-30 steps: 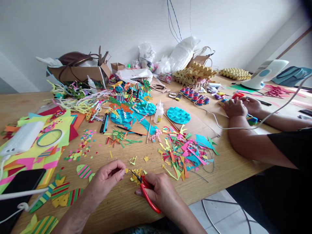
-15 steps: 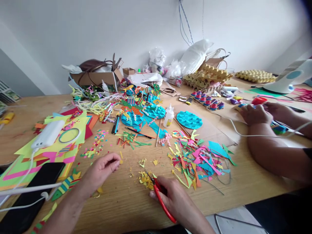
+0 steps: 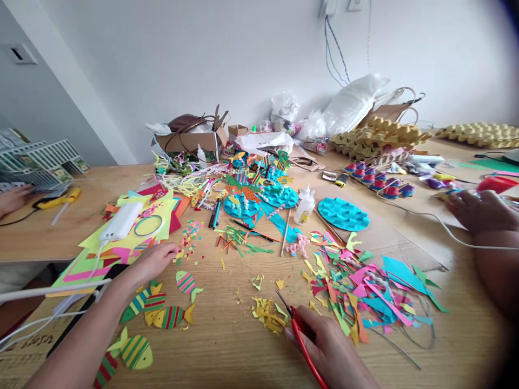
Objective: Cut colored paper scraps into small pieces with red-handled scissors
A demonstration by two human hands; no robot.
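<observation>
Far left: another person's hand (image 3: 16, 199) near a white lattice rack (image 3: 60, 156), with a yellow glue gun (image 3: 60, 200) just right of it. Next, layered colored paper (image 3: 94, 231), a white block (image 3: 121, 220) on top. Left hand (image 3: 156, 259) at the paper's right edge, fingertips by the loose dots (image 3: 190, 246), fingers bunched nearly together; can't tell about contact with dots or a pinched piece. Dots scattered on the table (image 3: 211, 351). Below, striped fish (image 3: 172, 317) lying flat right of the left forearm. Then pens (image 3: 214, 214) farther back. Center front: heap of yellow scraps (image 3: 265, 314). Beyond, glue bottle (image 3: 304, 208), upright. Scissors (image 3: 299, 335) right beside scraps, tips pointing up-left, blades close together. Right hand (image 3: 324, 340) wrapped round the red handles. Behind, a blue disc (image 3: 344, 213). Farther right: mixed offcuts (image 3: 365, 294) in a spread pile, egg cartons (image 3: 379, 135) toward the wall, another person's arm (image 3: 492, 254) at the edge.
</observation>
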